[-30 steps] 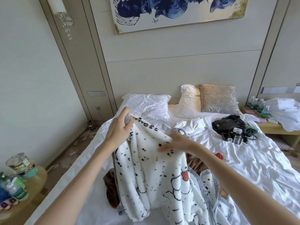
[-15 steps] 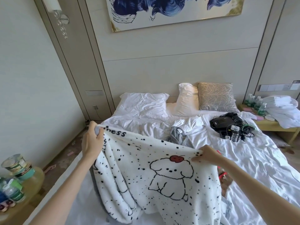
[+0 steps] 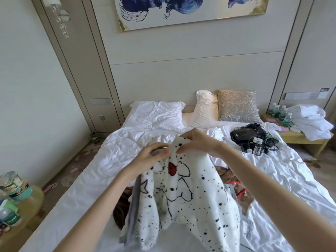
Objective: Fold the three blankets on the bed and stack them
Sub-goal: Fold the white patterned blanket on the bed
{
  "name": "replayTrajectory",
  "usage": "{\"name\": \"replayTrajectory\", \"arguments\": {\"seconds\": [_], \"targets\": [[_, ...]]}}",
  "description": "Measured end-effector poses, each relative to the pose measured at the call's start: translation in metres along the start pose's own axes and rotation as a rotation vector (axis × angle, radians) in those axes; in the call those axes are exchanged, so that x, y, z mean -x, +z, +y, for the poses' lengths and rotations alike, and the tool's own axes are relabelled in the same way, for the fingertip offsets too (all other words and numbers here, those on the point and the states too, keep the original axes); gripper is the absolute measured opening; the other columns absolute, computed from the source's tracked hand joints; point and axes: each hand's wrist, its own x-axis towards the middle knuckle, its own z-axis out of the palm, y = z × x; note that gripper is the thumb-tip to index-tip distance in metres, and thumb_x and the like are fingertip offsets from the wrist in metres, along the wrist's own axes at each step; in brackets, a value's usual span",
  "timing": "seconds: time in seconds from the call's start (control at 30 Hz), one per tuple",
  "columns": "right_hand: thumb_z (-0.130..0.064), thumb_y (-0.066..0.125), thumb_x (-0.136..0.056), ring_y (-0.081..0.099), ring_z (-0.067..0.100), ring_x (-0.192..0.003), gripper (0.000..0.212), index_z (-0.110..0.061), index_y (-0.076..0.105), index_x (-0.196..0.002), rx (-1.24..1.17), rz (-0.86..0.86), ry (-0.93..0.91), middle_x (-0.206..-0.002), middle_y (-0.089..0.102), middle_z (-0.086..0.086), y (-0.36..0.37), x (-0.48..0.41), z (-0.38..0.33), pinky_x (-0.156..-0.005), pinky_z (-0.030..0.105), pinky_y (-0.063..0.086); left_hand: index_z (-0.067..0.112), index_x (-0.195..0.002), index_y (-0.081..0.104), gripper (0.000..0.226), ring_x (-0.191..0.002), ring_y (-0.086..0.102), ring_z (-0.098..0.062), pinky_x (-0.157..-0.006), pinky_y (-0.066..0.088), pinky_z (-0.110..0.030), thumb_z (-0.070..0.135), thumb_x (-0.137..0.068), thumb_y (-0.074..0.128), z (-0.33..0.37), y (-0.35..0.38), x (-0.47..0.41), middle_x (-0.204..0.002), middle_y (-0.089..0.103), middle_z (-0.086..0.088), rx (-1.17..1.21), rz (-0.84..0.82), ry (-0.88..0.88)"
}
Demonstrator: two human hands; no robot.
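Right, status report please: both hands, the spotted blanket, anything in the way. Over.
Left hand and right hand side by side, gripping the spotted blanket by its top edge. It hangs in folds above the bed. Brown blanket bunched underneath; black gear farther up, apart.

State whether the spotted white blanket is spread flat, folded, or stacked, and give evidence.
The blanket hangs loosely doubled, not spread: the left hand and right hand pinch its top edge side by side.

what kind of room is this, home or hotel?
Probably a hotel bedroom: a bed in all-white linen, a row of identical water bottles on the nightstand beside a heap of what look like white towels, and a switch panel set in the wall.
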Motion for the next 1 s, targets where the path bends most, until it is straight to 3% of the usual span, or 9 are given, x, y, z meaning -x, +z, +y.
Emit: {"name": "replayTrajectory", "arguments": {"seconds": [0.1, 0.2, 0.3, 0.4, 0.47, 0.53, 0.63, 0.83, 1.0], "targets": [[-0.009, 0.08, -0.072, 0.062, 0.018, -0.07, 0.023, 0.002, 0.072, -0.091, -0.004, -0.037, -0.015, -0.084, 0.07, 0.017, 0.001, -0.002, -0.01, -0.067, 0.033, 0.05, 0.043, -0.11, 0.068, 0.036, -0.113, 0.059, 0.003, -0.09, 0.048, -0.014, 0.059, -0.078, 0.07, 0.01, 0.013, -0.005, -0.123, 0.061, 0.016, 0.035, -0.138, -0.018], [-0.016, 0.083, -0.071, 0.06, 0.015, -0.066, 0.022, -0.002, 0.072, -0.083, 0.0, -0.049, 0.021, -0.076, 0.067, 0.009, -0.006, 0.001, 0.003, -0.062, 0.029, 0.048, 0.043, -0.092, 0.066, 0.01, -0.085, 0.063, 0.007, -0.073, 0.046, -0.005, 0.038, -0.086, 0.073, 0.007, 0.014, -0.008, -0.09, 0.066, 0.014, 0.066, -0.064, -0.005], [-0.03, 0.086, -0.069, 0.05, 0.003, -0.055, 0.019, -0.024, 0.068, -0.065, 0.121, -0.144, 0.115, -0.061, 0.062, -0.013, -0.004, 0.008, 0.031, -0.051, 0.011, 0.037, 0.03, -0.068, 0.051, 0.029, -0.065, 0.046, 0.006, -0.061, 0.035, -0.004, 0.025, -0.089, 0.07, 0.001, 0.009, -0.011, -0.067, 0.041, 0.02, 0.001, 0.049, 0.063], [-0.03, 0.087, -0.067, 0.053, 0.004, -0.065, 0.037, -0.027, 0.053, -0.08, 0.129, -0.167, 0.21, -0.079, 0.06, -0.011, 0.003, 0.016, 0.065, -0.048, 0.002, 0.038, 0.024, -0.07, 0.041, 0.032, -0.06, 0.028, -0.006, -0.056, 0.026, -0.016, 0.022, -0.09, 0.066, 0.002, 0.004, -0.011, -0.069, 0.025, 0.006, -0.029, 0.155, 0.122], [-0.029, 0.087, -0.066, 0.064, 0.02, -0.076, 0.045, -0.014, 0.058, -0.097, 0.152, -0.148, 0.262, -0.094, 0.068, 0.005, 0.001, 0.02, 0.085, -0.062, 0.007, 0.049, 0.026, -0.068, 0.035, 0.037, -0.056, 0.023, -0.007, -0.051, 0.023, -0.017, 0.019, -0.09, 0.064, 0.001, -0.001, -0.012, -0.066, 0.023, 0.007, -0.04, 0.243, 0.16], [-0.03, 0.087, -0.067, 0.063, 0.03, -0.077, 0.055, 0.003, 0.062, -0.104, 0.184, -0.144, 0.323, -0.102, 0.07, 0.02, -0.004, 0.023, 0.104, -0.075, 0.03, 0.054, 0.021, -0.069, 0.031, 0.038, -0.055, 0.022, -0.006, -0.049, 0.023, -0.015, 0.014, -0.091, 0.061, -0.003, -0.007, -0.012, -0.064, 0.023, 0.01, -0.032, 0.343, 0.177], [-0.031, 0.086, -0.067, 0.064, 0.026, -0.09, 0.057, -0.001, 0.057, -0.107, 0.251, -0.092, 0.39, -0.103, 0.067, 0.01, -0.011, 0.031, 0.13, -0.088, 0.038, 0.056, 0.02, -0.07, 0.026, 0.04, -0.053, 0.019, -0.007, -0.046, 0.019, -0.015, 0.01, -0.09, 0.059, -0.01, -0.017, -0.011, -0.063, 0.021, 0.011, 0.02, 0.488, 0.179], [-0.041, 0.077, -0.077, 0.055, 0.012, -0.06, 0.022, -0.022, 0.067, -0.073, 0.368, 0.146, 0.415, -0.072, 0.064, -0.003, -0.024, 0.041, 0.164, -0.057, 0.021, 0.046, 0.019, -0.068, 0.028, 0.038, -0.047, 0.023, -0.004, -0.042, 0.022, -0.015, 0.011, -0.088, 0.059, -0.03, -0.025, -0.009, -0.057, 0.026, 0.012, 0.122, 0.806, 0.074], [-0.031, 0.077, -0.079, 0.063, 0.016, -0.078, 0.048, -0.006, 0.067, -0.118, 0.234, 0.388, 0.391, -0.099, 0.071, 0.005, -0.041, 0.044, 0.159, -0.064, 0.016, 0.046, 0.02, -0.067, 0.024, 0.046, -0.047, 0.021, -0.006, -0.042, 0.02, -0.017, 0.013, -0.086, 0.065, -0.057, -0.031, -0.007, -0.062, 0.024, 0.005, 0.091, 0.866, -0.004]]}}
